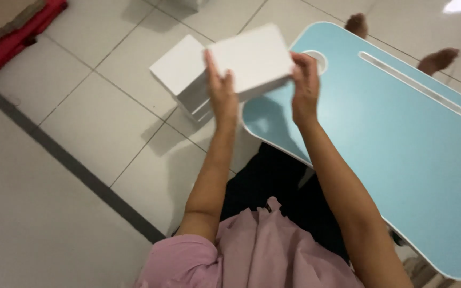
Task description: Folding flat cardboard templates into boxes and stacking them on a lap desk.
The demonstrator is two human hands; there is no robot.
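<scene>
I hold a plain white rectangular box (252, 56) up in the air with both hands. My left hand (221, 90) grips its near left side, fingers up along the edge. My right hand (305, 85) clasps its right end. The box hovers over the left corner of a light blue lap table (401, 144). A stack of similar white boxes (180, 72) rests on the tiled floor just left of and below the held box.
The blue table has a round cup recess (318, 58) and a long slot (414, 84). Bare feet (438, 58) show beyond its far edge. A red cloth (20, 32) lies on the floor at top left. A dark strip (70, 160) crosses the tiles.
</scene>
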